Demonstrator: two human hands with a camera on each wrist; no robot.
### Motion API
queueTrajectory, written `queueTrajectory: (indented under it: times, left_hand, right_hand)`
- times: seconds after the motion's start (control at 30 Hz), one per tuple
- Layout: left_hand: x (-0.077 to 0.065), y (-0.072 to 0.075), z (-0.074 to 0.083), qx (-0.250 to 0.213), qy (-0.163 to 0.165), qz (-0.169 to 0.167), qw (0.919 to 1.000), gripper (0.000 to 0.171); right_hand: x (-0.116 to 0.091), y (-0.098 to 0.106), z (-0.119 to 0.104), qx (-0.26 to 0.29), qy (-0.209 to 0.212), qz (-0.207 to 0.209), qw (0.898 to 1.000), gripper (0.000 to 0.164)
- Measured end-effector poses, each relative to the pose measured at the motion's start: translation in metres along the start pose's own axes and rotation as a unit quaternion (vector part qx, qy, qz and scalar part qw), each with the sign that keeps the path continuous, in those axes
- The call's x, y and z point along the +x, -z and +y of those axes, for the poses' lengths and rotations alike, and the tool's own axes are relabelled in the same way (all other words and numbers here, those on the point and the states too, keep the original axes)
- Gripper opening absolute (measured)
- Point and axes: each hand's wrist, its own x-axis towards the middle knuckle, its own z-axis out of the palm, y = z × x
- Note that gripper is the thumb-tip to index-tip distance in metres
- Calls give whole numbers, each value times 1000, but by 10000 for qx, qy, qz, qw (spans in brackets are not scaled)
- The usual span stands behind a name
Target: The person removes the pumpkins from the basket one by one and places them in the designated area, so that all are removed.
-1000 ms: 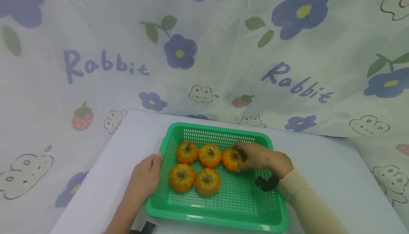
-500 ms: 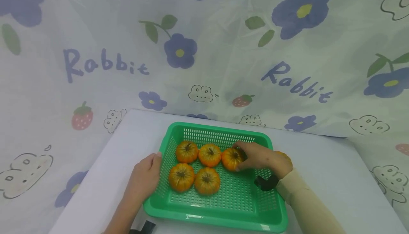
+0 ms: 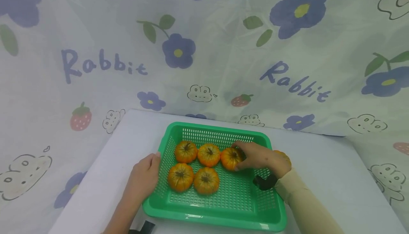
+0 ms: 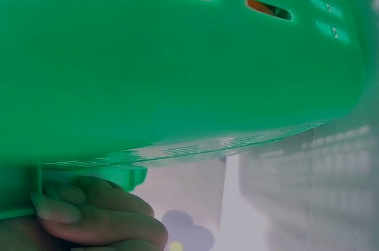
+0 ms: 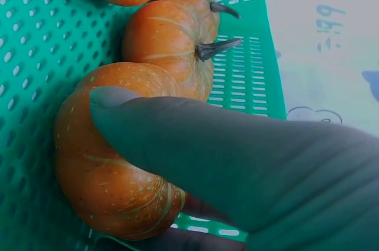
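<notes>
A green plastic basket (image 3: 204, 217) with perforated walls holds several small orange pumpkins. My left hand (image 3: 142, 177) grips the basket's left rim, and its curled fingers (image 4: 112, 218) show under the rim in the left wrist view. Inside, at the right end of the back row, my right hand (image 3: 258, 156) holds a pumpkin (image 3: 230, 158), with the thumb (image 5: 177, 132) across its side in the right wrist view. That pumpkin touches the middle one (image 3: 209, 154) of the row. Another pumpkin (image 3: 186, 152) sits at the back left, and two more, (image 3: 180, 177) and a second pumpkin (image 3: 206, 180), lie in front.
Outside the basket's right wall, another pumpkin (image 3: 283, 157) is partly hidden behind the right wrist. The white table (image 3: 322, 170) ends at a patterned curtain (image 3: 204, 67) behind. A dark strap piece (image 3: 266, 183) shows at the right wrist.
</notes>
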Motion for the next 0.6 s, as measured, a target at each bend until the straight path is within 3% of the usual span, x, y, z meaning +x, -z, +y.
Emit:
queueTrajectory:
  times: [0.6]
  left_hand:
    - [-1,0,2,-23,-12,6,10000,51]
  right_hand:
    - [-2,-2,0,88,63,109,9999,73]
